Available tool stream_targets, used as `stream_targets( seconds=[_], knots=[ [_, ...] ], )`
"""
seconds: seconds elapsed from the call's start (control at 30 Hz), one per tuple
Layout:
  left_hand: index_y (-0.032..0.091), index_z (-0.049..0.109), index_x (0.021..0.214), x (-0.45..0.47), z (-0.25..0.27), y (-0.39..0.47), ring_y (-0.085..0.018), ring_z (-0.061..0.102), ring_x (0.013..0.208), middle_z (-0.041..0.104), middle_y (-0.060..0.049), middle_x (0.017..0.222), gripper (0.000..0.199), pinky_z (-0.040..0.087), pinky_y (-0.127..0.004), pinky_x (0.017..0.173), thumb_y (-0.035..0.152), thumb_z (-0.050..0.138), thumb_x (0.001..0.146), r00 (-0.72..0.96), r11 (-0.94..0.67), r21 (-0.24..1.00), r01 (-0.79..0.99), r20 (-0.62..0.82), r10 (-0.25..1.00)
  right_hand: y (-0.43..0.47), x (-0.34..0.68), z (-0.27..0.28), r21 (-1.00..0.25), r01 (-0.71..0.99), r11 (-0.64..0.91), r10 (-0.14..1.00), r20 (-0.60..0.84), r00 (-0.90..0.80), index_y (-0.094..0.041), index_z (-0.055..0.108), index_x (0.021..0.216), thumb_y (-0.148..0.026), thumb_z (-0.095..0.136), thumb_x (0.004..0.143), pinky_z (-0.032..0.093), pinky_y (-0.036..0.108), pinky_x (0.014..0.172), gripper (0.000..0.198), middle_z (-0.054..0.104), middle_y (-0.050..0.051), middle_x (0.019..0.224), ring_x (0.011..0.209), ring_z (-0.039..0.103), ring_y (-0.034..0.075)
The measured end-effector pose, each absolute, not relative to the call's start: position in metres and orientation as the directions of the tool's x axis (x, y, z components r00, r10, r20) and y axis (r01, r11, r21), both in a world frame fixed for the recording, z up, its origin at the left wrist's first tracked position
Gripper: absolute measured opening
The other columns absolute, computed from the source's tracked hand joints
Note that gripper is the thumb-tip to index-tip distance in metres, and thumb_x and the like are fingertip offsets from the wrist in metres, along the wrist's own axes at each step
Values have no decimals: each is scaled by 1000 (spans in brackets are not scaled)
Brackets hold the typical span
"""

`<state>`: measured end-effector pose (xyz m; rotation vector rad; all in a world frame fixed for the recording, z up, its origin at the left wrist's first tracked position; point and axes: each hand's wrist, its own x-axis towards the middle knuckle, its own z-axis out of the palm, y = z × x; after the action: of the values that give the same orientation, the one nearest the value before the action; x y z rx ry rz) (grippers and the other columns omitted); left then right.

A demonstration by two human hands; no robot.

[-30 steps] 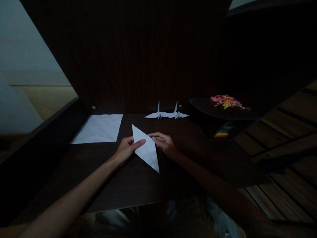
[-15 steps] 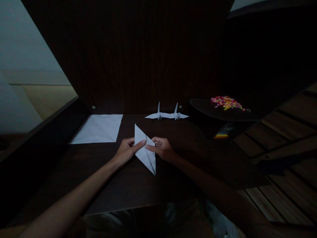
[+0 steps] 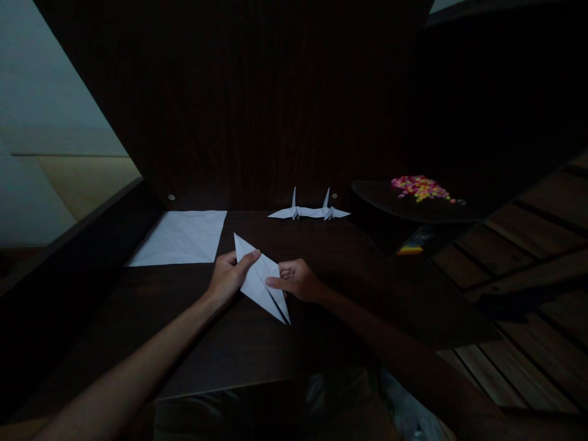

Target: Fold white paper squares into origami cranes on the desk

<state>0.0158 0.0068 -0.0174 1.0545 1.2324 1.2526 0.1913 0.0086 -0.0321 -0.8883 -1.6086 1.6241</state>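
A white folded paper (image 3: 258, 286), shaped like a long diamond, is held between both hands above the dark table. A dark slit splits its near end into two points. My left hand (image 3: 228, 277) pinches its left edge, thumb on top near the upper part and fingers behind. On the opposite edge, my right hand (image 3: 298, 280) is closed, its thumb lying across the paper beside the middle crease. The fingers under the paper are partly hidden. Behind it stand two white origami cranes (image 3: 311, 212), touching wing to wing.
A creased white paper sheet (image 3: 181, 237) lies flat at the left, by the low side board (image 3: 73, 282). On the right, a dark rounded shelf (image 3: 372, 195) carries a heap of small colourful pieces (image 3: 420, 188). A dark upright panel (image 3: 257, 104) closes off the back.
The folded paper has turned, its far tip swinging left. My left hand has shifted slightly left with it, and my right thumb is lower on the paper. The slit looks wider.
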Motion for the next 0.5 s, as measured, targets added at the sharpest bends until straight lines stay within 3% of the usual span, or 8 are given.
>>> stream_targets(
  seconds=[0.33,0.43,0.5],
  knots=[
    [12,67,70,14,-16,6,-15,59,55,68,-4,66,33,46,-23,49,44,75,64,-32,61,996,-66,-63,998,10,193,-33,-999,23,49,884,32,-467,-16,55,67,-44,72,66,38,22,47,33,54,-3,56,51,51,10],
    [12,70,77,13,-16,5,-18,63,61,71,-7,74,34,49,-25,54,40,78,62,58,83,996,-13,-82,995,9,191,-32,-996,-25,88,904,90,-417,-16,57,82,-39,71,69,38,21,48,30,52,-4,59,51,49,9],
    [11,70,80,13,-16,4,-19,64,65,72,-8,78,34,50,-26,58,39,78,62,84,81,997,-5,-81,993,8,189,-31,-986,-67,156,930,169,-326,-19,54,100,-33,72,69,39,21,50,40,53,-5,64,53,49,8]
  ],
)
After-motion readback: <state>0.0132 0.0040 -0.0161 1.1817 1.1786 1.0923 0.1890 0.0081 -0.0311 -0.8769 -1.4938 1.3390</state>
